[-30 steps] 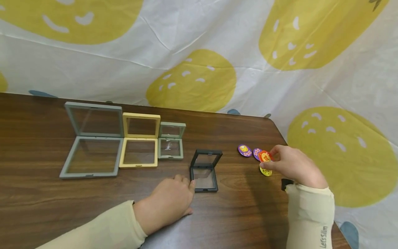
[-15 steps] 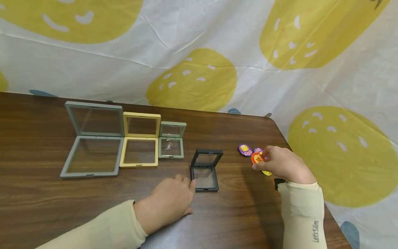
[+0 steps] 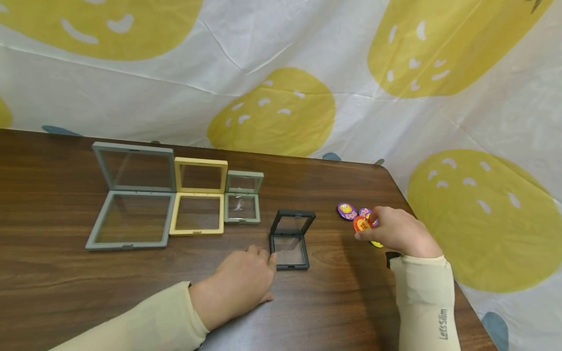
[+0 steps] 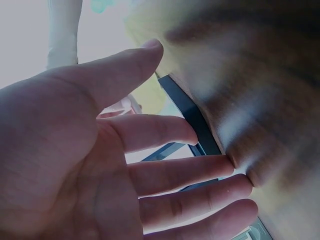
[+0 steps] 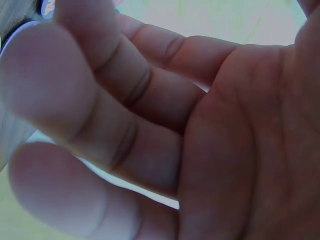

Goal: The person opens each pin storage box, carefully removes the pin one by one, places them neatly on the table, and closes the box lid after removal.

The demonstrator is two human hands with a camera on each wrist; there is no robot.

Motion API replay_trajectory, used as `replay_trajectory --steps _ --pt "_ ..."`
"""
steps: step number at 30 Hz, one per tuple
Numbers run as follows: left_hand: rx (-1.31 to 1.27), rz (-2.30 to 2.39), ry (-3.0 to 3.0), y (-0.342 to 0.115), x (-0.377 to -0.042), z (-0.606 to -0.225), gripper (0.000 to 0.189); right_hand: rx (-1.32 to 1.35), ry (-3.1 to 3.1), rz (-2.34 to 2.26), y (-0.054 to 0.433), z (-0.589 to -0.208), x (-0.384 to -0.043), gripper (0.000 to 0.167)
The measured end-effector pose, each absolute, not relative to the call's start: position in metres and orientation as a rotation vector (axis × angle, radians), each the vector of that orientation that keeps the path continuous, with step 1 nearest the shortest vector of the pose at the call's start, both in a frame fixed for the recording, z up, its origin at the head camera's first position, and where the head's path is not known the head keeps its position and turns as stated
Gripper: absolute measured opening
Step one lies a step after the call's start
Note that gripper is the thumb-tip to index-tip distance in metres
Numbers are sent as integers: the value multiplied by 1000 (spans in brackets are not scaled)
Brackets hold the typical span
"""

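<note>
Red badge (image 3: 362, 224) | pinched between thumb and fingers of right hand (image 3: 401, 231), it seems, the fingertips being partly hidden | purple badge (image 3: 347, 210) just beyond that hand; yellow badge (image 3: 376, 244) beneath it | left hand (image 3: 239, 280) relaxed, fingers extended, forefinger touching black frame (image 3: 289, 236) to its right

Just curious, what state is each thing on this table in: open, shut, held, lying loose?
Large grey-blue display frame, open, lid up.
Yellow display frame, open, lid up.
Small green display frame, open, lid up.
Black display frame, open, lid up, beside the left hand.
Red badge, held by the right hand.
Purple badge with yellow figure, lying face up.
Other purple badge, partly covered.
Yellow badge, mostly hidden.
</note>
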State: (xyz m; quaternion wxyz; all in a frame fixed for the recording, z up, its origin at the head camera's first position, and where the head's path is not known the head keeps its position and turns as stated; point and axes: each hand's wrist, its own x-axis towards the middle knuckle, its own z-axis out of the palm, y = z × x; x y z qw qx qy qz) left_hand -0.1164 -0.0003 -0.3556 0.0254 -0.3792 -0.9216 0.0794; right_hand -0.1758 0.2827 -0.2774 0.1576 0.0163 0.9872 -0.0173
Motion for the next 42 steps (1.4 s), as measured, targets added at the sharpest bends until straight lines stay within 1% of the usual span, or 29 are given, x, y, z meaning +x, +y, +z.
replay_trajectory --steps 16,24,42 --pt "-1172 242 -2869 1 -117 -355 66 90 2791 -25 279 -287 -179 48" --pt "-1170 254 -2865 1 -116 -355 67 117 2807 2 279 -291 -181 35" --pt "-1179 267 -2851 0 -116 -354 67 153 2806 17 280 -302 -187 34"
